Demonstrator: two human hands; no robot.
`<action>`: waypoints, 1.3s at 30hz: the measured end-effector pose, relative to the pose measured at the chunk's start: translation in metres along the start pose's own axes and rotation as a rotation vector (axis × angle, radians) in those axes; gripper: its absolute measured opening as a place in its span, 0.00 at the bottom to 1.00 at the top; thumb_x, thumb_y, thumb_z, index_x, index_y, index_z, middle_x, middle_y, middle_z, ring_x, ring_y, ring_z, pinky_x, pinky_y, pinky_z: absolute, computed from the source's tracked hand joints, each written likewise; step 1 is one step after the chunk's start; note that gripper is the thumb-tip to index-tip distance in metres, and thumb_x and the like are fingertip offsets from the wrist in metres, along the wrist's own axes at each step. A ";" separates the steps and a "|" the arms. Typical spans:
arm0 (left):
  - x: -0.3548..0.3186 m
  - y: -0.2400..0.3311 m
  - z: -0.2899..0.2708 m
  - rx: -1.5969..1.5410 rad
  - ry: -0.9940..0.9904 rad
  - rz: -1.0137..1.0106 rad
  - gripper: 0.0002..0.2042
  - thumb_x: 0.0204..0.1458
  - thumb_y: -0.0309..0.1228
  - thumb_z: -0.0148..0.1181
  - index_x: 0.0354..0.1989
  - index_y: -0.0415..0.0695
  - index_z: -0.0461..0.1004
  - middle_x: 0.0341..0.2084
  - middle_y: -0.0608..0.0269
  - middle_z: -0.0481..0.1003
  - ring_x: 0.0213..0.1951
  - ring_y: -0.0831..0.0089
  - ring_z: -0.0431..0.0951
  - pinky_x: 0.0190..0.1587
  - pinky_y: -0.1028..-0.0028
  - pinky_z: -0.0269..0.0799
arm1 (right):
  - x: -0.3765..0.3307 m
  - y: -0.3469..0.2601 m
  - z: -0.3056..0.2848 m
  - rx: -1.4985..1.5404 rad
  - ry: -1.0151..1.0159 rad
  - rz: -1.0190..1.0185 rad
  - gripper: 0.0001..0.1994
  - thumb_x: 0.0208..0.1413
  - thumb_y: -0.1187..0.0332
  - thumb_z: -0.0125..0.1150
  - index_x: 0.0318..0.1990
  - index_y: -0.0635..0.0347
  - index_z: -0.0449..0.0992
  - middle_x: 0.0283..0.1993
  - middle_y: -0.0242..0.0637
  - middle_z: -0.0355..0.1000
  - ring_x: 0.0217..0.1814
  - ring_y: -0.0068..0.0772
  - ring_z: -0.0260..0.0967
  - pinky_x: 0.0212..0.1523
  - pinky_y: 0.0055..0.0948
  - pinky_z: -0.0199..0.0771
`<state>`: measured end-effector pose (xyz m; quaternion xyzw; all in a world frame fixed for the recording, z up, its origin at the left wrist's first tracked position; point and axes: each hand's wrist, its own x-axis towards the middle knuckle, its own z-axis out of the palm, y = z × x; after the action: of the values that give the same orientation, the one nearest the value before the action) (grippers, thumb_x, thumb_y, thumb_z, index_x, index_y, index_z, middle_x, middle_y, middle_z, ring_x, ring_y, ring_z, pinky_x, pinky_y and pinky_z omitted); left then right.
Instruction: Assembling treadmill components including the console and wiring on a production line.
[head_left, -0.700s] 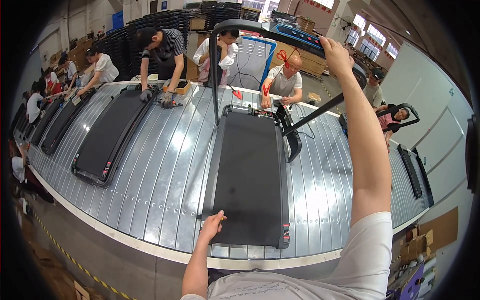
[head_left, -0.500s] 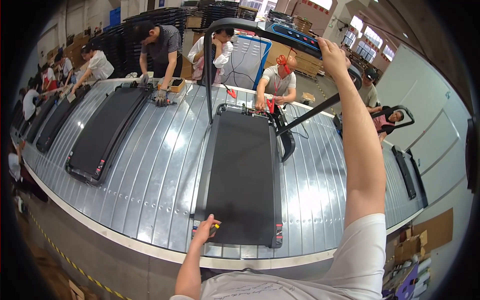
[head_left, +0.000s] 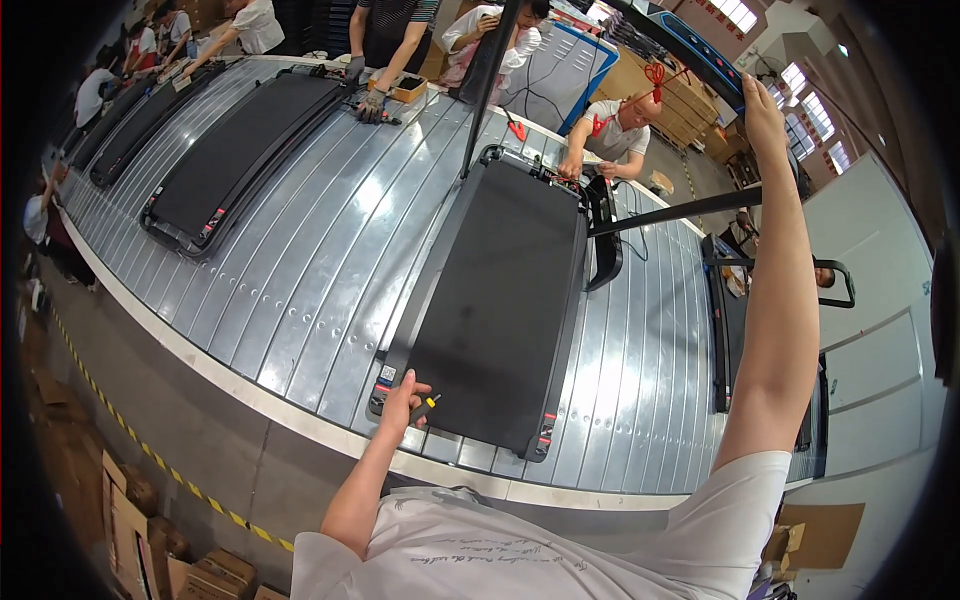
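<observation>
A treadmill with a black belt lies on the slatted metal conveyor in front of me. Its upright frame rises at the far end and carries a console with a blue edge. My right hand is raised with the arm stretched out, fingers closed on the console's near end. Over the treadmill's near left corner, my left hand holds a small screwdriver with a black and yellow handle. Across the conveyor a co-worker has both hands at the exposed wiring at the treadmill's far end.
Further treadmills lie on the conveyor, one to the left and another to the right. A gloved co-worker stands beside a small parts box. Cardboard lies on the floor at lower left.
The view has turned and tilted, so the treadmill appears slanted and more of the floor shows at left. My right hand stays on the console; my left stays near the corner with the screwdriver.
</observation>
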<state>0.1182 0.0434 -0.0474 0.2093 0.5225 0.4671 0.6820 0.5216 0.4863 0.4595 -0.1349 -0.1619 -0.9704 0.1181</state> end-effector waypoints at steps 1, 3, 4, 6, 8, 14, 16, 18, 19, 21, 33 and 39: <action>-0.002 -0.002 -0.001 0.029 0.014 0.001 0.35 0.57 0.58 0.37 0.41 0.30 0.70 0.08 0.67 0.63 0.10 0.77 0.66 0.12 0.78 0.61 | -0.003 -0.008 0.000 0.004 0.039 0.042 0.25 0.59 0.43 0.36 0.55 0.43 0.70 0.55 0.41 0.67 0.62 0.46 0.58 0.62 0.41 0.49; -0.004 -0.006 0.000 0.025 0.040 -0.005 0.34 0.57 0.57 0.39 0.41 0.30 0.70 0.07 0.67 0.63 0.09 0.77 0.66 0.12 0.78 0.61 | -0.008 -0.016 0.000 0.009 0.077 0.086 0.26 0.58 0.41 0.37 0.55 0.42 0.70 0.56 0.40 0.67 0.63 0.47 0.57 0.63 0.43 0.47; -0.003 -0.006 0.000 0.025 0.043 -0.007 0.34 0.57 0.57 0.39 0.41 0.30 0.70 0.07 0.67 0.63 0.09 0.77 0.66 0.12 0.78 0.61 | -0.009 -0.018 0.002 0.011 0.091 0.083 0.27 0.58 0.40 0.37 0.55 0.42 0.70 0.55 0.40 0.68 0.62 0.47 0.57 0.63 0.43 0.47; 0.000 -0.005 0.000 0.018 0.054 -0.012 0.34 0.57 0.57 0.39 0.41 0.30 0.70 0.07 0.66 0.63 0.09 0.77 0.66 0.12 0.78 0.61 | -0.011 -0.020 0.005 0.013 0.121 0.075 0.27 0.57 0.39 0.38 0.54 0.42 0.71 0.54 0.40 0.69 0.61 0.46 0.59 0.63 0.43 0.46; 0.001 -0.004 -0.004 0.029 0.049 -0.014 0.34 0.57 0.57 0.38 0.41 0.30 0.70 0.07 0.66 0.63 0.09 0.77 0.66 0.11 0.78 0.61 | -0.014 -0.019 0.008 0.014 0.151 0.066 0.28 0.56 0.37 0.38 0.53 0.42 0.72 0.53 0.39 0.70 0.61 0.46 0.60 0.63 0.43 0.45; 0.018 0.004 -0.005 0.015 -0.062 -0.020 0.35 0.56 0.59 0.34 0.42 0.32 0.69 0.07 0.63 0.64 0.09 0.76 0.65 0.11 0.77 0.60 | -0.024 0.003 0.023 -0.127 0.163 -0.136 0.26 0.57 0.40 0.41 0.53 0.43 0.72 0.53 0.39 0.71 0.59 0.41 0.62 0.59 0.33 0.55; 0.017 0.010 -0.013 -0.013 -0.054 -0.030 0.35 0.56 0.60 0.34 0.41 0.34 0.68 0.07 0.63 0.64 0.09 0.75 0.64 0.12 0.77 0.59 | 0.015 0.008 -0.011 0.284 -0.246 0.150 0.26 0.57 0.41 0.40 0.53 0.44 0.72 0.53 0.40 0.70 0.59 0.42 0.63 0.58 0.33 0.56; 0.011 0.015 -0.020 -0.030 -0.031 -0.018 0.36 0.56 0.61 0.32 0.42 0.35 0.68 0.07 0.63 0.63 0.08 0.74 0.63 0.11 0.77 0.57 | 0.079 0.034 -0.054 1.090 -1.034 0.693 0.25 0.58 0.42 0.40 0.53 0.44 0.72 0.53 0.41 0.69 0.58 0.44 0.63 0.57 0.32 0.57; 0.013 0.012 -0.018 -0.048 -0.037 -0.030 0.36 0.55 0.62 0.32 0.41 0.35 0.69 0.06 0.64 0.62 0.08 0.75 0.62 0.11 0.77 0.55 | 0.091 0.049 -0.060 1.473 -1.426 0.946 0.24 0.59 0.43 0.40 0.53 0.45 0.72 0.54 0.42 0.69 0.58 0.45 0.63 0.57 0.31 0.58; 0.019 0.005 -0.012 -0.024 -0.072 -0.021 0.35 0.56 0.61 0.31 0.40 0.35 0.69 0.06 0.64 0.61 0.07 0.75 0.61 0.11 0.77 0.55 | 0.084 0.061 -0.059 1.463 -1.417 0.914 0.25 0.58 0.42 0.39 0.53 0.43 0.71 0.54 0.40 0.69 0.59 0.44 0.63 0.58 0.34 0.56; 0.025 0.003 0.017 0.229 -0.100 0.039 0.37 0.56 0.62 0.29 0.35 0.38 0.74 0.07 0.71 0.60 0.07 0.80 0.59 0.11 0.78 0.55 | 0.084 0.057 -0.061 1.378 -1.475 0.873 0.25 0.58 0.40 0.35 0.53 0.37 0.72 0.54 0.32 0.69 0.60 0.42 0.62 0.60 0.48 0.47; 0.023 0.011 0.010 0.217 -0.114 0.036 0.37 0.56 0.62 0.29 0.37 0.36 0.72 0.07 0.71 0.59 0.07 0.80 0.58 0.10 0.79 0.55 | 0.084 0.054 -0.064 1.423 -1.459 0.881 0.23 0.60 0.43 0.35 0.54 0.37 0.71 0.52 0.33 0.71 0.60 0.39 0.62 0.59 0.46 0.50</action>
<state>0.1233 0.0707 -0.0473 0.3172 0.5265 0.4074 0.6754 0.4437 0.3983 0.4412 -0.6209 -0.6506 -0.2170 0.3796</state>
